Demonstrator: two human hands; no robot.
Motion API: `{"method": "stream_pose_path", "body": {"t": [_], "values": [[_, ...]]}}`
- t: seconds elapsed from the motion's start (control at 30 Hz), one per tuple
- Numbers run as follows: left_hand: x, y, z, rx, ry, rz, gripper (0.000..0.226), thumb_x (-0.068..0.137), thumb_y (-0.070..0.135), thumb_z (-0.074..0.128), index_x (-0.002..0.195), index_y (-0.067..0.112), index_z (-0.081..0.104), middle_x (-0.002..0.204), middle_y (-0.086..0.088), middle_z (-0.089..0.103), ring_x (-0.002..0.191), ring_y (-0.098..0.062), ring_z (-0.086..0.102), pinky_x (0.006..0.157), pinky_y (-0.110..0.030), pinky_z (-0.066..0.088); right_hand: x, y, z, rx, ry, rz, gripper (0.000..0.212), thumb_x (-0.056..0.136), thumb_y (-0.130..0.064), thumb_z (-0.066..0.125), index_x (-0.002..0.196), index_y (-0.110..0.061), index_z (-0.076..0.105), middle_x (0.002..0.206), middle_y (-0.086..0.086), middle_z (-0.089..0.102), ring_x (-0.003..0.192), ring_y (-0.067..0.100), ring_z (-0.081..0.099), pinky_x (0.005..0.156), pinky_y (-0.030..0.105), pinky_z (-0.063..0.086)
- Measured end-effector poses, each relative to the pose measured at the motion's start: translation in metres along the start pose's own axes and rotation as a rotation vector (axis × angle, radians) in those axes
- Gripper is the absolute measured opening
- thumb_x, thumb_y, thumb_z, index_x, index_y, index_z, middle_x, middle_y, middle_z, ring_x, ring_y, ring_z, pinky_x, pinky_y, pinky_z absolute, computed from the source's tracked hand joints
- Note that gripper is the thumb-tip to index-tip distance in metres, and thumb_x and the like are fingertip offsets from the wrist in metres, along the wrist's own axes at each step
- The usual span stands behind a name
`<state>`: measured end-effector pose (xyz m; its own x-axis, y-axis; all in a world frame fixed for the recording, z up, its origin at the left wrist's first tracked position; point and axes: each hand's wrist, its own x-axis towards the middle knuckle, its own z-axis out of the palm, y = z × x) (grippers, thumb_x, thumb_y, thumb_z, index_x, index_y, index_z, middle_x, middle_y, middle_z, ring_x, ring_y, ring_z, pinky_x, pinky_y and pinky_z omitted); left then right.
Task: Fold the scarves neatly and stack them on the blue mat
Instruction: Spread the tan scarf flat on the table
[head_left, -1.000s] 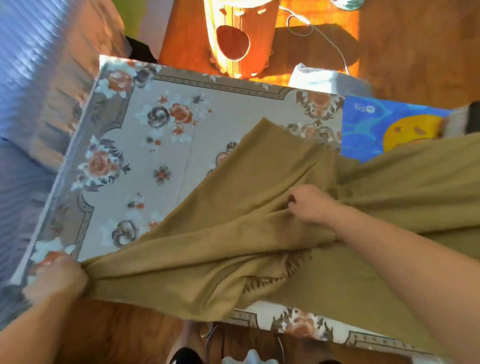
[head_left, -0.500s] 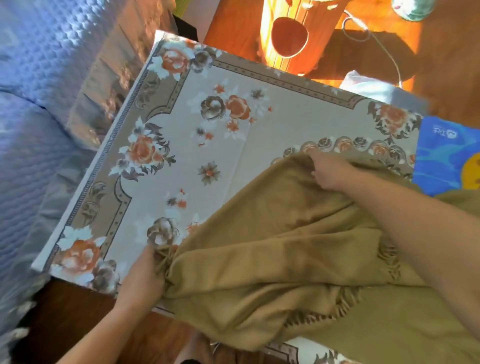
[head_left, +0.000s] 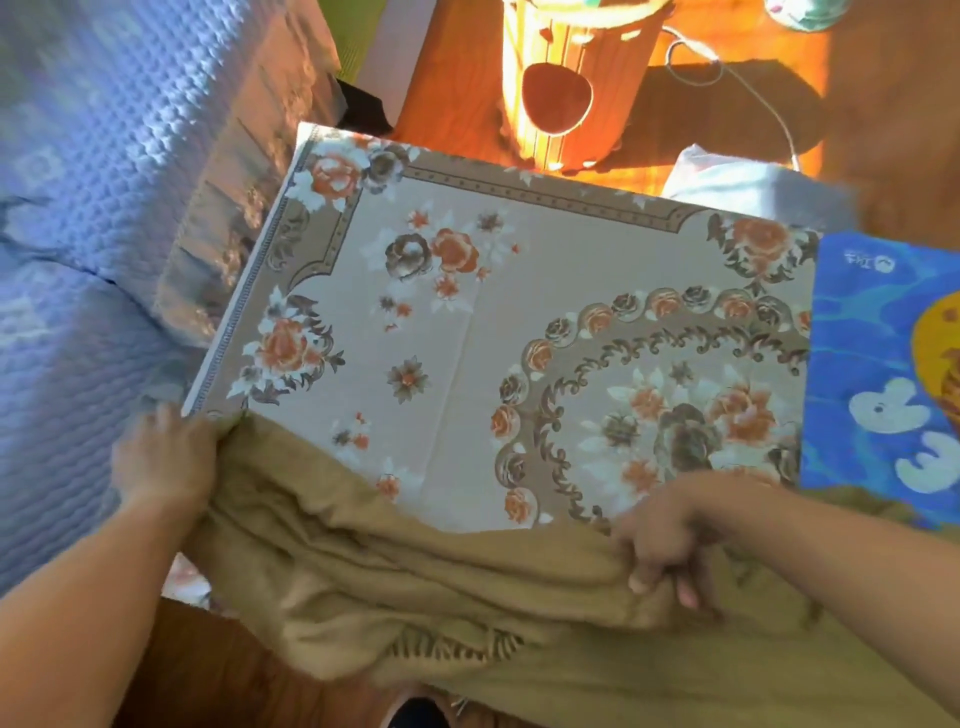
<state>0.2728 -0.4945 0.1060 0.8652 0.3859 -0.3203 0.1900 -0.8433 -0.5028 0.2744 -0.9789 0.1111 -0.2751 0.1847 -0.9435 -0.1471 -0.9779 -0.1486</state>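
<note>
While both hands (head_left: 161, 462) (head_left: 670, 540) grip it, the tan scarf (head_left: 415, 587) sags between them.

One tan scarf (head_left: 467, 587), 1 blue mat (head_left: 862, 364), 1 floral tablecloth (head_left: 519, 291), 2 hands – left (head_left: 163, 457) & right (head_left: 670, 540).

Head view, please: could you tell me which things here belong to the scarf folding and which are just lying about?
Part of the job:
- tan scarf, bunched at the table's near edge
- blue mat, at the right
- left hand and right hand, both gripping the scarf

Lying about:
- floral tablecloth
- wooden basket
- white cable
- purple quilt
</note>
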Motion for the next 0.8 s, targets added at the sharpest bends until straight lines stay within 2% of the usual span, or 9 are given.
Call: {"method": "stream_pose_path", "body": {"t": [0.17,0.23,0.33,0.43,0.5,0.6,0.67,0.73,0.8], "values": [[0.051,0.087,-0.072,-0.67,0.007,-0.179,0.03,0.094,0.01,0.049,0.118,0.004,0.065,0.12,-0.028,0.059,0.112,-0.05,0.057,0.094,-0.056,0.049,-0.007,0.024,-0.083,0.374,1.308,0.064,0.008,0.097,-0.015,0.045,0.097,-0.016,0.053,0.095,0.013,0.066,0.078,0.032,0.065,0.068,0.042,0.056],[0.065,0.122,-0.093,-0.928,-0.077,-0.231,0.034,0.093,0.012,0.045,0.123,0.005,0.06,0.114,-0.026,0.065,0.105,-0.045,0.064,0.089,-0.053,0.056,-0.025,0.05,-0.112,0.401,1.502,0.178,0.01,0.098,-0.018,0.045,0.098,-0.013,0.054,0.101,0.014,0.063,0.09,0.037,0.061,0.07,0.037,0.046],[0.076,0.166,-0.112,-1.405,-0.321,-0.404,0.035,0.1,0.005,0.031,0.131,0.007,0.048,0.086,-0.018,0.065,0.062,-0.029,0.068,0.042,-0.035,0.056,-0.049,0.088,-0.139,0.647,1.437,0.327,0.012,0.093,-0.01,0.049,0.094,-0.003,0.059,0.096,0.017,0.065,0.083,0.036,0.064,0.064,0.032,0.045],[0.092,0.195,-0.138,-1.689,-0.473,-0.431,0.035,0.107,0.012,0.019,0.13,0.012,0.045,0.092,-0.016,0.066,0.074,-0.027,0.071,0.06,-0.041,0.061,-0.057,0.116,-0.174,1.424,1.208,0.037,0.034,0.102,-0.017,0.028,0.111,0.002,0.054,0.086,0.023,0.063,0.057,0.032,0.065,0.057,0.04,0.055],[0.122,0.203,-0.162,-1.758,-0.373,-0.352,0.036,0.108,0.029,0.023,0.128,0.015,0.049,0.107,-0.012,0.068,0.091,-0.026,0.07,0.071,-0.047,0.061,-0.063,0.138,-0.212,1.736,1.286,-0.153,0.047,0.101,-0.033,0.022,0.126,-0.01,0.054,0.109,0.019,0.066,0.086,0.036,0.068,0.074,0.044,0.052],[0.168,0.216,-0.199,-1.724,-0.119,-0.08,0.026,0.094,0.029,0.054,0.119,0.024,0.057,0.116,-0.007,0.066,0.103,-0.026,0.067,0.078,-0.047,0.061,-0.095,0.146,-0.236,1.49,1.59,-0.384,0.053,0.082,-0.037,0.049,0.135,-0.035,0.052,0.116,0.001,0.064,0.096,0.023,0.063,0.089,0.047,0.055],[0.149,0.23,-0.236,-1.671,-0.099,0.197,0.054,0.084,0.017,0.069,0.133,0.024,0.05,0.125,-0.004,0.062,0.115,-0.025,0.062,0.097,-0.045,0.054,-0.098,0.144,-0.238,1.359,1.502,-0.488,0.083,0.082,-0.03,0.061,0.153,-0.044,0.019,0.121,-0.002,0.059,0.099,0.017,0.06,0.094,0.047,0.053],[0.109,0.254,-0.24,-1.467,-0.184,0.42,0.082,0.085,0.02,0.072,0.154,0.024,0.029,0.14,0.003,0.049,0.124,-0.019,0.052,0.105,-0.038,0.046,-0.092,0.141,-0.22,1.069,1.491,-0.372,0.11,0.07,-0.042,0.069,0.157,-0.041,0.001,0.15,0.002,0.045,0.13,0.022,0.05,0.111,0.047,0.041],[0.068,0.277,-0.206,-1.101,-0.252,0.398,0.09,0.081,0.042,0.061,0.158,0.024,0.018,0.154,-0.003,0.034,0.133,-0.031,0.043,0.109,-0.044,0.038,-0.067,0.151,-0.193,0.798,1.384,-0.292,0.11,0.073,-0.041,0.075,0.16,-0.021,0.011,0.157,0.007,0.036,0.143,0.026,0.037,0.119,0.036,0.028]]}}
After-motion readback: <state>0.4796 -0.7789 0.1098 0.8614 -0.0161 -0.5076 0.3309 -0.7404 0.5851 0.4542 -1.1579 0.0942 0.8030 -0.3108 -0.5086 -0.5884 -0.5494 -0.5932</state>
